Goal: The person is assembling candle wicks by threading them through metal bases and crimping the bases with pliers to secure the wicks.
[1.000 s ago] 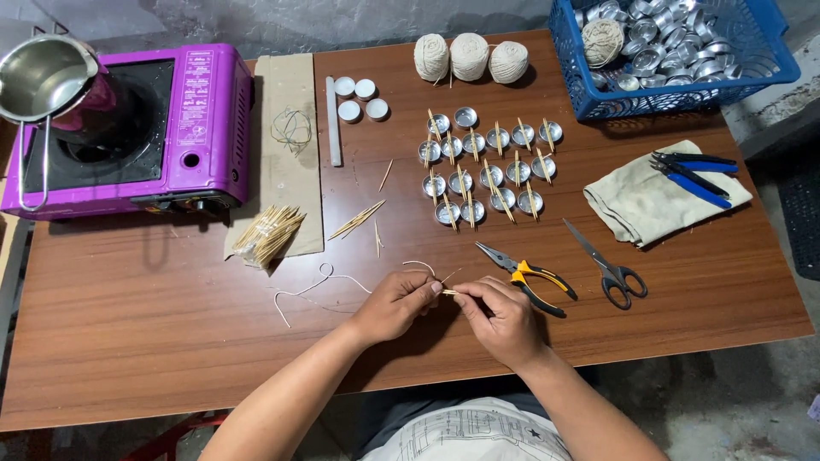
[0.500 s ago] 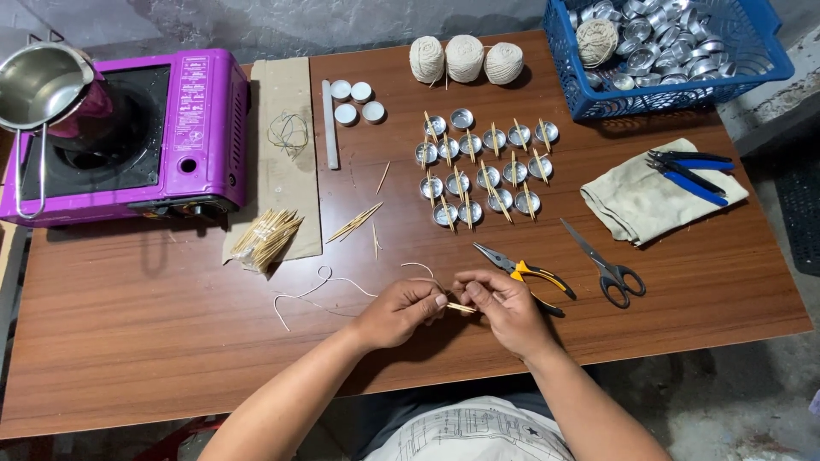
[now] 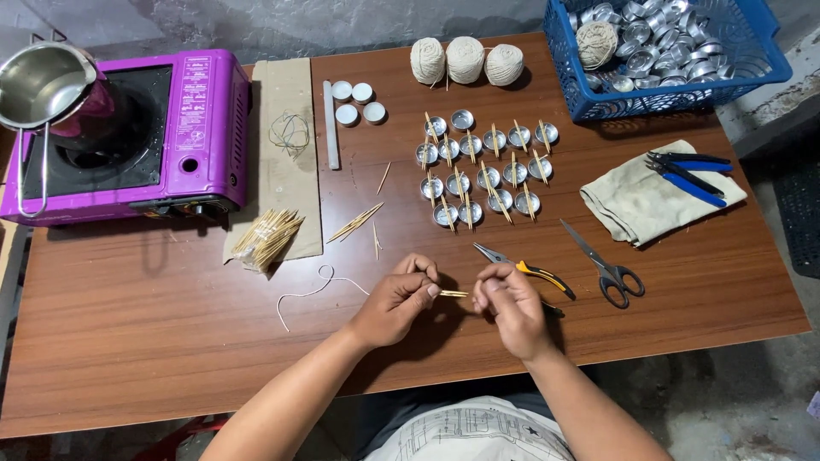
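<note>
Over the near edge of the brown table (image 3: 171,341), my left hand (image 3: 395,300) and my right hand (image 3: 510,306) pinch the two ends of a short wooden stick (image 3: 453,294) held level between them. A white string (image 3: 312,290) trails left from my left hand across the table. Just beyond my right hand lie yellow-handled pliers (image 3: 530,269). Further back stand several small metal cups (image 3: 487,169), most with a stick laid across them.
Scissors (image 3: 605,265) lie right of the pliers. A beige cloth (image 3: 641,201) carries blue-handled pliers (image 3: 688,175). A stick bundle (image 3: 266,239), loose sticks (image 3: 357,222), three twine balls (image 3: 465,60), a blue basket (image 3: 760,72) and a purple stove (image 3: 196,128) with a steel pot (image 3: 38,81) fill the back.
My hands have shifted slightly on the stick and drawn a little apart. The string's loop near my left hand has moved. Nothing else on the table has changed.
</note>
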